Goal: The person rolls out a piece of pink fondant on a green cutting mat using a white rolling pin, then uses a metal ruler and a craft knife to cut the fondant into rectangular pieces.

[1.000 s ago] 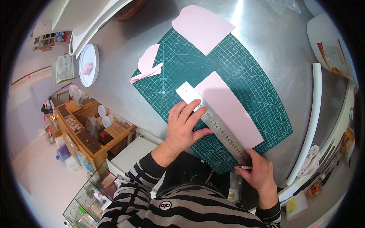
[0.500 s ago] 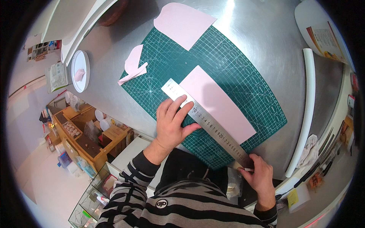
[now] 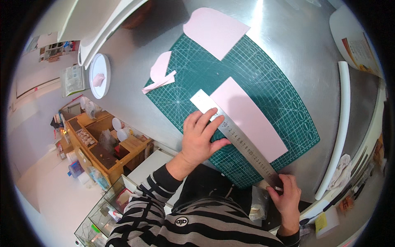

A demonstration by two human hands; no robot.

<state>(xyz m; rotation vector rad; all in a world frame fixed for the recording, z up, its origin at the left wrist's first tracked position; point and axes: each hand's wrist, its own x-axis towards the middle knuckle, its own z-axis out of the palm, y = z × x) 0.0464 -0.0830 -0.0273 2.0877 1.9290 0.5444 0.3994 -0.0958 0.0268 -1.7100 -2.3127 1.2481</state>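
Observation:
A steel ruler (image 3: 249, 151) lies slantwise along the near-left edge of a pale pink sheet strip (image 3: 251, 117) on the green cutting mat (image 3: 279, 103). My left hand (image 3: 199, 138) presses fingertips on the ruler's upper part, its thumb against the near edge. Down at the ruler's lower end, my right hand (image 3: 287, 196) is closed, with a small pale, slim tool tip (image 3: 278, 189) showing at its fingers; most of that tool is hidden. A larger pink piece (image 3: 216, 31) overlaps the mat's far edge. Pink offcuts (image 3: 161, 74) lie on the mat's left side.
The mat rests on a metal table (image 3: 127, 70). A white lid (image 3: 108, 78) with a pink lump stands at the left. At the right are a long white rod (image 3: 340, 127), a white tub (image 3: 349, 37) and a crumpled cloth (image 3: 340, 171). A wooden cabinet (image 3: 123, 158) stands lower left.
The whole scene sits slightly farther right and lower in the picture. Ruler, pink strip and both hands keep nearly the same places relative to each other.

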